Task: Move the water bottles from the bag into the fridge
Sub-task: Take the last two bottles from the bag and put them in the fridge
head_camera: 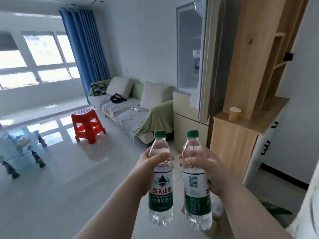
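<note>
Far left of the fridge (188, 128) stands a red stool (88, 125), and a sofa (124, 107) runs up to the fridge's left side with a dark bag-like thing (117, 98) lying on it; whether that is the bag I cannot tell. In front of the fridge, and well short of it, the left hand (150, 167) wraps its fingers round the upper body of the left bottle (161, 185), held upright with its label facing the camera. Just beside it, apart, the right bottle (196, 187) stands upright in the right hand (207, 169), gripped the same way. The fridge's upper door (189, 54) hangs open, so this looks like the carry across the room. To do it well, keep both bottles upright and apart, walk round the sofa corner, approach on the open side of the door, and set one bottle in before the other so neither knocks a shelf. Right of the fridge a paper cup (234, 113) sits on a wooden cabinet (241, 135). Counted: two bottles, both green-capped and full; two hands, each holding one; one stool, one cup
</note>
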